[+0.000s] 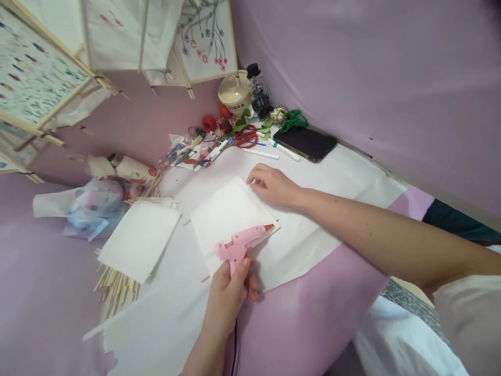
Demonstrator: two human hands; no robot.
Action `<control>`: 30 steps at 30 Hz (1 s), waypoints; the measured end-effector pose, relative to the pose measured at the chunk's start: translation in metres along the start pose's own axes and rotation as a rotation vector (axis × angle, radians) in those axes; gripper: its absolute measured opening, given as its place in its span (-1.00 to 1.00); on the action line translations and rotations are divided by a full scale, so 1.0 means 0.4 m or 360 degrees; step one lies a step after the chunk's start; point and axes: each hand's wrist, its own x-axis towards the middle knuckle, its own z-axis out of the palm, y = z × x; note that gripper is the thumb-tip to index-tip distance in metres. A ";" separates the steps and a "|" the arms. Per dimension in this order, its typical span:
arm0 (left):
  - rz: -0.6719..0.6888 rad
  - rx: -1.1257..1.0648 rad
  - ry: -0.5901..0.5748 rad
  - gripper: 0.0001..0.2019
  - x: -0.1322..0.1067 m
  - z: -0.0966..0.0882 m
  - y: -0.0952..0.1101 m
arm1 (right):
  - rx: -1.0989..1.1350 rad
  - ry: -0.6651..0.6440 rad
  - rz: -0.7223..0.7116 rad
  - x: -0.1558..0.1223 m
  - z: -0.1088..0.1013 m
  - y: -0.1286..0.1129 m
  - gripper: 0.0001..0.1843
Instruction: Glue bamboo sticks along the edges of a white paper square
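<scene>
L hand (230, 284) holding glue gun (235, 249), R hand (273, 185) @ paper (225, 211) edge

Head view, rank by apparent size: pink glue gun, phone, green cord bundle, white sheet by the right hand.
1. White sheet
2. Pink glue gun and phone: too alike to rank, gun nearer camera
3. Green cord bundle

One head-worn view: we look forward and down at the tabletop (313, 183) from close above, left hand (235, 279) at lower centre, right hand (270, 185) mid-frame, purple wall (364, 68) filling upper right.
</scene>
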 end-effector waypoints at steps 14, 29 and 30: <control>-0.0007 0.0086 -0.0112 -0.54 0.008 -0.011 -0.009 | -0.0154 -0.0143 0.0087 -0.003 -0.009 -0.011 -0.79; -0.0035 0.0061 -0.0089 -0.56 0.008 -0.002 -0.002 | -0.0186 -0.0167 0.0081 -0.002 -0.011 -0.008 -0.81; -0.0028 0.0071 -0.0100 -0.56 0.008 -0.003 -0.002 | -0.0186 -0.0167 0.0074 -0.002 -0.012 -0.008 -0.81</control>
